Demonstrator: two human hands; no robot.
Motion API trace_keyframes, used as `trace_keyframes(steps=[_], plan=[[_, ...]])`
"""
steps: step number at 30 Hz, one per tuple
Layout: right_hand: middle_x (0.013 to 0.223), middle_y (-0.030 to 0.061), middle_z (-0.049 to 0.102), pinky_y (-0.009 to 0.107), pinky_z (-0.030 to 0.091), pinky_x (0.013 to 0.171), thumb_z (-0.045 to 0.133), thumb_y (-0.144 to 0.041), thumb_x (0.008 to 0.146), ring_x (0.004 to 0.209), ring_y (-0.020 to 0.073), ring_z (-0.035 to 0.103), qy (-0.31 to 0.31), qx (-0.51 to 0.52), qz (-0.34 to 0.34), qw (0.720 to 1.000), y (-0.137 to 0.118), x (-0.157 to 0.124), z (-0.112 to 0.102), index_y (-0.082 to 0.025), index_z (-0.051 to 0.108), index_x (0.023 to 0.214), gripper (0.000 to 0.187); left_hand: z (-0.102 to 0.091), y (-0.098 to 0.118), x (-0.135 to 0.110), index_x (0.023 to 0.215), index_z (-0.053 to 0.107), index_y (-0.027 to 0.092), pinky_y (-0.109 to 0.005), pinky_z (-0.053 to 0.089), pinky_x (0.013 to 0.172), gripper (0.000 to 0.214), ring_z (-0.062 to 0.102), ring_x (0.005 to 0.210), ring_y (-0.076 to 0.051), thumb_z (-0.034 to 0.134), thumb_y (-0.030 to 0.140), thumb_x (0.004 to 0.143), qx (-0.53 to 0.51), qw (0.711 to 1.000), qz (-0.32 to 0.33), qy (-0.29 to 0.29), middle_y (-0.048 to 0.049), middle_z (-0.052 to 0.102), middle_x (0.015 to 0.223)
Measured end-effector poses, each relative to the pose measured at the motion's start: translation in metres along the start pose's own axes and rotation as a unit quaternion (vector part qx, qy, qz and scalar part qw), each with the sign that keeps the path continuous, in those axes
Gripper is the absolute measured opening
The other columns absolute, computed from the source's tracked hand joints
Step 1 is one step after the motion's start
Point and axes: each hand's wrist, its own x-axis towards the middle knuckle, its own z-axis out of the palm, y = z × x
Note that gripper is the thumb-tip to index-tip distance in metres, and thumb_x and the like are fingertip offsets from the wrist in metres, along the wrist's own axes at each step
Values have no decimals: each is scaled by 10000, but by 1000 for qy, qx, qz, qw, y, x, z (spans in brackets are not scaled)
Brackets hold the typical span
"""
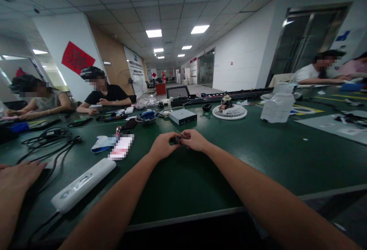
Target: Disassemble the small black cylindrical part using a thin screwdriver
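Both hands meet just above the green table, in the middle of the view. My left hand [164,146] is closed around a small dark cylindrical part [175,140], whose exact kind I cannot make out. My right hand [195,140] pinches a thin metal rod [182,134] that slants over the dark part. The fingertips hide most of where the two pieces meet. Straight beyond my hands lies a silver, box-shaped optical disc drive [183,117] with a black front.
A white fan grille [229,113] carries a motor at the right, near a white moulded piece [277,106]. At the left are a white power strip [84,184], tangled black cables [54,140] and another person's hand [24,175]. Co-workers sit across the table [258,158].
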Motion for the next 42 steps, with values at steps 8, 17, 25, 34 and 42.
trace_keyframes(steps=[8,17,25,34,42], plan=[[613,-49,588,170,398,428,636,-146,744,425,62,497,2,24,29,999,-6,-3,0,-151,593,790,63,-1,4,0,1080,683,223,-323,496,895,335,652,982,-216,725,213,747,-16,1000,0,-21,-39,717,1062],[684,-16,640,179,400,432,644,-201,789,438,67,503,-8,-5,51,999,-10,-3,0,-142,607,886,119,-3,7,0,1073,683,232,-308,504,878,323,661,953,-210,711,229,752,-7,999,-25,-26,-25,725,1023],[857,47,716,246,457,686,615,-189,804,779,160,638,75,-254,-22,964,-4,-2,-16,-178,695,880,112,0,-13,0,1022,686,232,-315,524,764,320,682,883,-229,757,293,717,64,988,-133,33,-45,741,942],[849,29,738,251,471,683,639,-207,789,784,175,662,26,-282,-52,958,-9,-6,-16,-222,755,872,144,-1,-9,0,1037,705,249,-328,523,804,330,677,897,-228,758,280,712,74,991,-109,-9,-33,740,964],[815,28,742,241,474,673,616,-203,777,744,160,655,31,-236,-57,970,-9,-6,-16,-190,766,860,172,-1,-12,-1,1050,707,253,-325,497,859,341,656,924,-223,751,247,711,86,993,-75,6,-29,719,1001]])
